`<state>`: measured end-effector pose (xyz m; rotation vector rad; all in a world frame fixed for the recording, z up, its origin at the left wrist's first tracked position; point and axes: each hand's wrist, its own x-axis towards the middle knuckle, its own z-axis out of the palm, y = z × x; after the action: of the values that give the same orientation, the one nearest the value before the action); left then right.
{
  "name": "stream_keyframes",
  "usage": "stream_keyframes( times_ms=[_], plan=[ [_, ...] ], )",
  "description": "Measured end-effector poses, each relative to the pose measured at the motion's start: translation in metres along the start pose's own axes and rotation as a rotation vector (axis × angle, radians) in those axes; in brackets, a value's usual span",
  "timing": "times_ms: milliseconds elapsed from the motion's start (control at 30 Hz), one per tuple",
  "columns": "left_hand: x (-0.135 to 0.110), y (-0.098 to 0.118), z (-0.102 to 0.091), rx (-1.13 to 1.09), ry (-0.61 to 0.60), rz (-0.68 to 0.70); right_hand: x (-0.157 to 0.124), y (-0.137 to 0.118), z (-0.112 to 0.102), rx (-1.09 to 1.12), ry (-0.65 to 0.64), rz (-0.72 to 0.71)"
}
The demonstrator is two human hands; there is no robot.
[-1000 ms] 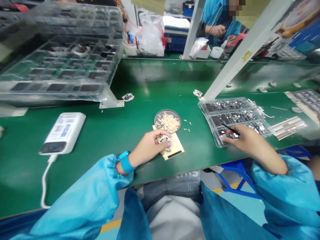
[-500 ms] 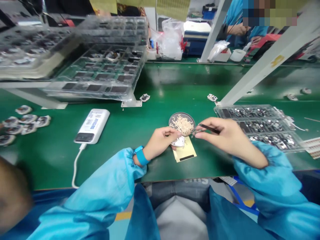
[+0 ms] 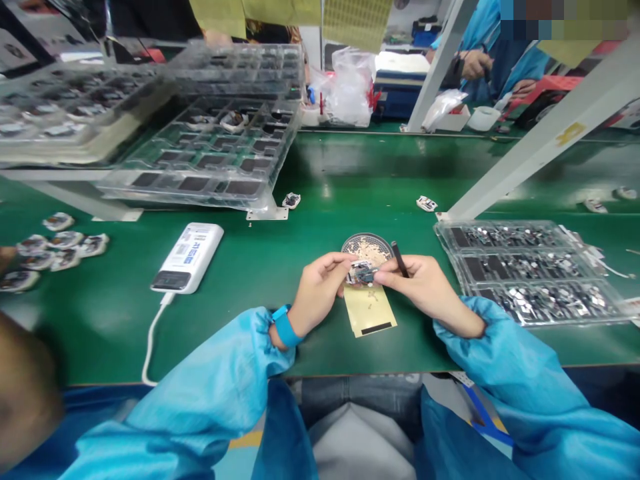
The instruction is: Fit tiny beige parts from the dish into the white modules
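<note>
Pinching white-rimmed electronic module [image 3: 359, 272] in grip of left hand [image 3: 319, 288], at yellow card's [image 3: 367, 315] 12 o'clock end. Pinching small dark part [image 3: 369, 274] at module's 3 o'clock edge in grip of right hand [image 3: 427, 281], with black stick-like tool [image 3: 399, 258] tucked alongside. Risks: losing dark part through uneven pinch; marking module by tipping tool inward; spilling perforated dish [image 3: 367, 235], at module's 12 o'clock, through careless bump.

From one camera on the head, we look forward and down over the bench [image 3: 260, 267], near enough that our left hand [image 3: 323, 283] and right hand [image 3: 425, 283] sit mid-view, our lap [image 3: 355, 440] below, a co-worker [image 3: 475, 65] far off at upper right.
</note>
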<state>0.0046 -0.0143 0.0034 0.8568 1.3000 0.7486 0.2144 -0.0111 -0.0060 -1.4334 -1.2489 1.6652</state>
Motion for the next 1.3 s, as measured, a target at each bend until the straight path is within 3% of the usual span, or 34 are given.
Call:
stream_keyframes(
  times_ms=[100, 333, 567, 733, 933, 1067, 1200, 1300],
  plan=[
    [-0.003, 0.003, 0.001, 0.043, 0.015, 0.044, 0.0, 0.003, 0.005, -0.028, -0.04, 0.039],
    [-0.007, 0.005, 0.003, 0.101, 0.016, 0.089, 0.001, 0.008, 0.01, -0.019, -0.003, 0.061],
    [-0.01, -0.003, 0.003, 0.201, -0.084, 0.203, 0.002, 0.008, 0.01, 0.051, 0.012, 0.1],
    [-0.01, -0.004, 0.003, 0.299, -0.025, 0.253, 0.001, 0.01, 0.013, 0.079, 0.014, 0.108],
    [-0.009, -0.004, 0.006, 0.086, -0.054, 0.106, 0.001, 0.013, 0.02, 0.104, 0.11, -0.043],
    [-0.007, -0.004, 0.007, -0.099, -0.094, 0.008, 0.0, 0.014, 0.026, 0.111, 0.115, -0.025],
    [-0.007, -0.005, 0.008, -0.163, -0.09, 0.045, 0.0, 0.013, 0.031, 0.111, 0.086, -0.053],
    [-0.008, -0.008, 0.009, -0.046, -0.063, 0.11, 0.002, 0.015, 0.032, 0.092, 0.062, -0.057]
  ],
)
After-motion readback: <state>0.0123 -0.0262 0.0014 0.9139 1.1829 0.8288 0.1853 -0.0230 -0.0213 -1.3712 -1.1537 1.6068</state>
